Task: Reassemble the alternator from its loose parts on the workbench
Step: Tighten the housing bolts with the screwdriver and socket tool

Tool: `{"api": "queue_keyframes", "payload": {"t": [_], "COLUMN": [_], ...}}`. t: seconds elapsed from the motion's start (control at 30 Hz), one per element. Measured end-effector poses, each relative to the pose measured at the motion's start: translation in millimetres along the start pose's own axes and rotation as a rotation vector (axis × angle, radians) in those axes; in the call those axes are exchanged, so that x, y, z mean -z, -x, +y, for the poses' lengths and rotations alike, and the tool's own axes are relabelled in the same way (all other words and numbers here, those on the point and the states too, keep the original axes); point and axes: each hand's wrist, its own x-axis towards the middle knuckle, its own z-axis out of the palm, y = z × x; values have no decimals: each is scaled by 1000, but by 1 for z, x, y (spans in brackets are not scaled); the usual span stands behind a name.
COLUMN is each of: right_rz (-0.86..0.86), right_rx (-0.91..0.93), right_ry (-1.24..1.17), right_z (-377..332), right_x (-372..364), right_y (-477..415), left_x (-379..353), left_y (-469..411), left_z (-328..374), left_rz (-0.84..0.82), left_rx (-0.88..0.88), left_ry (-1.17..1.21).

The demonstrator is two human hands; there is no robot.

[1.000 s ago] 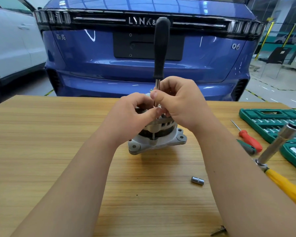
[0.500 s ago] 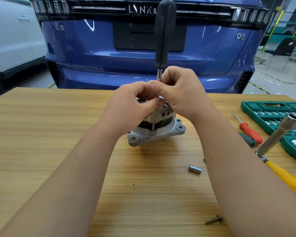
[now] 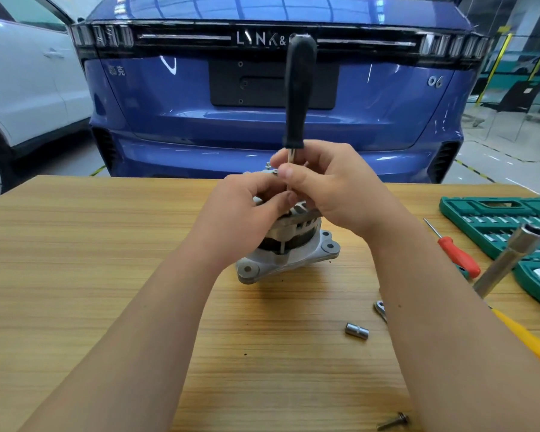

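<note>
The grey alternator (image 3: 293, 254) stands upright on the wooden workbench (image 3: 75, 275), with its flanged housing at the bottom. A black-handled screwdriver (image 3: 299, 95) stands vertically over its top. My right hand (image 3: 334, 188) pinches the screwdriver's metal shaft just under the handle. My left hand (image 3: 247, 210) curls over the alternator's top left, fingertips at the shaft's lower end. The screwdriver tip and the top of the alternator are hidden by my fingers.
A small socket (image 3: 356, 331) and a loose bolt (image 3: 393, 421) lie on the bench at front right. A red-handled screwdriver (image 3: 455, 255), a yellow-handled socket driver (image 3: 512, 260) and an open green socket case (image 3: 499, 219) sit at the right. A blue car (image 3: 262, 88) is parked behind the bench.
My right hand has slid up the screwdriver shaft and opened a gap from my left hand. The alternator stays in place.
</note>
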Motion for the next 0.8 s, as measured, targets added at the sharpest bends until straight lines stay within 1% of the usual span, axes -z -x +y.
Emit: {"api": "queue_keyframes", "payload": {"t": [0.07,0.1,0.17,0.2,0.27,0.33,0.37,0.43,0.5,0.53,0.6,0.67,0.7,0.77,0.8], "right_rz": [26,67,148,157,92,10,10,77,143,146,74,-7,-7,68,117], "right_rx": [18,-3,-43,-60,-83,-66,-48,-37,-55,-63,-56,-30,-21,-28,-44], "right_ry": [11,21,34,39,50,22,22,57,107,129,131,67,37,24,34], "right_z": [2,3,3,3,1,-2,-2,-2,-3,-3,-4,-5,-4,-2,0], "right_x": [1,-2,-9,-10,-5,2,3,-1,-8,-10,-5,3,4,1,-2], "right_y": [-1,-1,-3,-4,-3,-2,-2,-2,-5,-5,-5,-3,-3,-3,-4], "left_x": [1,-1,-5,-6,-6,-4,-4,-3,-7,-8,-9,-7,-5,-4,-5], "left_y": [0,0,0,0,-1,-1,-1,-1,-1,-1,0,-1,-1,-1,-1], "left_z": [-1,-2,0,1,2,1,0,0,2,3,4,2,2,1,1], "left_rz": [-57,-51,38,81,108,65,33,0,42,77,116,69,29,-11,3], "left_rx": [11,18,23,26,12,-4,-4,-5,-8,0,14,22,29,30,18], "left_ry": [-3,0,-7,-14,-35,-46,-45,-36,-16,-5,-11,-48,-49,-34,-33]}}
